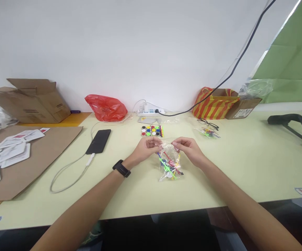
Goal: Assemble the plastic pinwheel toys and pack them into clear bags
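A clear plastic bag (169,165) with colourful plastic pieces in green, red, blue and yellow is held up by its top edge, over the near middle of the table. My left hand (148,149) pinches its upper left corner, and a black watch band (121,168) circles that wrist. At the upper right corner, the fingers of my right hand (188,149) close on the plastic. Just beyond the hands lies a set of round coloured discs (151,131) in rows. Further right, a small heap of thin coloured pieces (208,132) rests beside a pair of glasses (208,123).
A black phone (98,141) with a white cable lies left. White packets (15,146) cover a cardboard sheet (48,146). Along the wall stand a cardboard box (43,103), red bag (106,108), power strip (151,111) and striped bag (215,104). A black frame (294,125) sits right.
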Demonstrator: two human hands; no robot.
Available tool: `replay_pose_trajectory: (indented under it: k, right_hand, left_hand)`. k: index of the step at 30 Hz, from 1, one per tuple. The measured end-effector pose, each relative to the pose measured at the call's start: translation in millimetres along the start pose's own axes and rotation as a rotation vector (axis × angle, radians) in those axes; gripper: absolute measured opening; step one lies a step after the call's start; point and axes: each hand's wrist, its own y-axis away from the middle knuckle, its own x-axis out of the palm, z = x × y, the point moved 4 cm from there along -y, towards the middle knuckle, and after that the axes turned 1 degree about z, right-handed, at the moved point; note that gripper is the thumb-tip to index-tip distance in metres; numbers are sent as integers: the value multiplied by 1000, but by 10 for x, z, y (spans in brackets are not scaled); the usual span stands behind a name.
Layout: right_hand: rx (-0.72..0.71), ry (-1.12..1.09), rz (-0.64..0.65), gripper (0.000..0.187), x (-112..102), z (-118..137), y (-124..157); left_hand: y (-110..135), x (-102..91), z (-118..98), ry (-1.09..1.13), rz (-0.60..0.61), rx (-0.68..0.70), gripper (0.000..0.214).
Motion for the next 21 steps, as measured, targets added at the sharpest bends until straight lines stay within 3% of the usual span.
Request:
replay_pose_trajectory:
  k: [6,21]
  right_hand:
    - [-4,10,-47,30,-51,55,2]
    - [-45,-173,-12,11,-87,46,-8]
  left_hand:
    - [1,-16,-26,75,-58,3,41]
    - [-4,-126,-58,86,-23,53,18]
